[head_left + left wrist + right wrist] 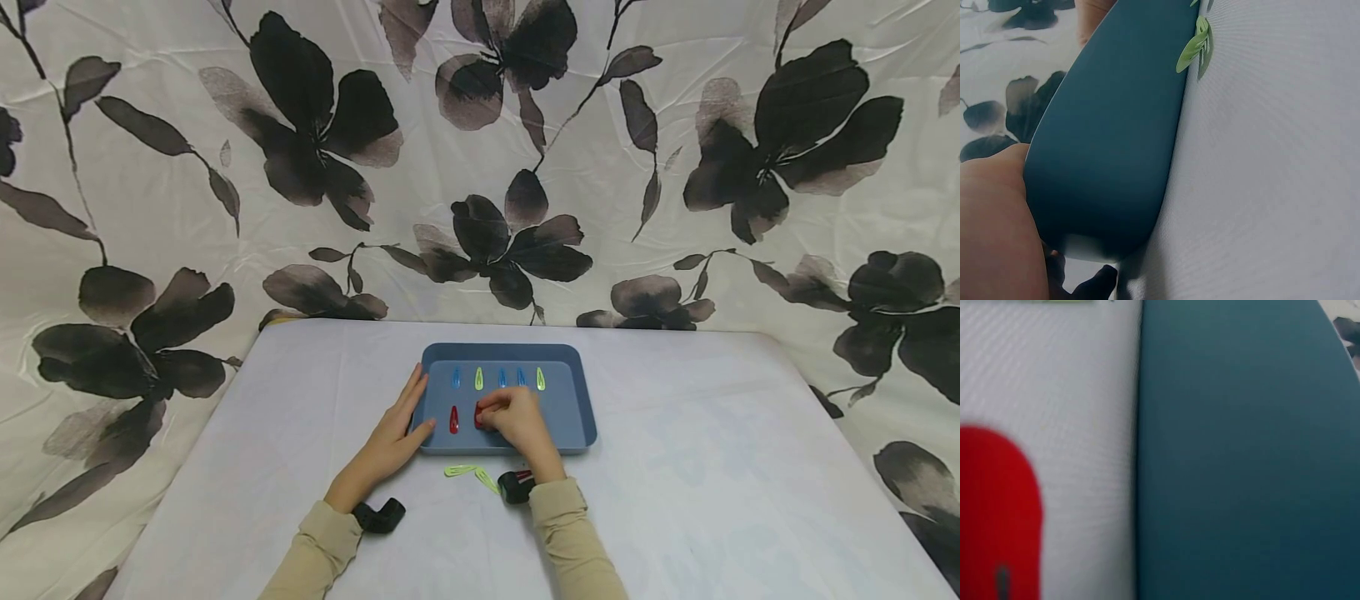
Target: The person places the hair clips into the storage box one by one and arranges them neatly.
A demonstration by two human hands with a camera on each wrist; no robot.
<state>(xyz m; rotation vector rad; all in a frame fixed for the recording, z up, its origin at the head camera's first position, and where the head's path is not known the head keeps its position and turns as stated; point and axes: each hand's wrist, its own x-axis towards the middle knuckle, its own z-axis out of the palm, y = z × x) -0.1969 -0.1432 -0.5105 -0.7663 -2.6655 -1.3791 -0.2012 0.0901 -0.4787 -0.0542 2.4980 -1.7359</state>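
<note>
A blue-grey tray point(517, 442) holds a back row of several blue and green snap hair clips point(479, 379). In front of that row, a red hair clip point(453, 419) lies at the left. Beside it my right hand point(517, 421) pinches another red hair clip point(477, 414) at the tray's floor, its fingertips covering part of the clip. My left hand point(393, 433) rests along the tray's left edge, fingers extended and thumb at the near corner. In the left wrist view, that hand point(997, 219) touches the tray's wall point(1104, 137).
On the white table point(712, 467), green hair clips point(460, 471) lie just before the tray. A red hair clip point(997, 512) looms close in the right wrist view. Black wrist cameras point(381, 516) sit at both wrists. A flowered cloth point(480, 167) hangs behind the table.
</note>
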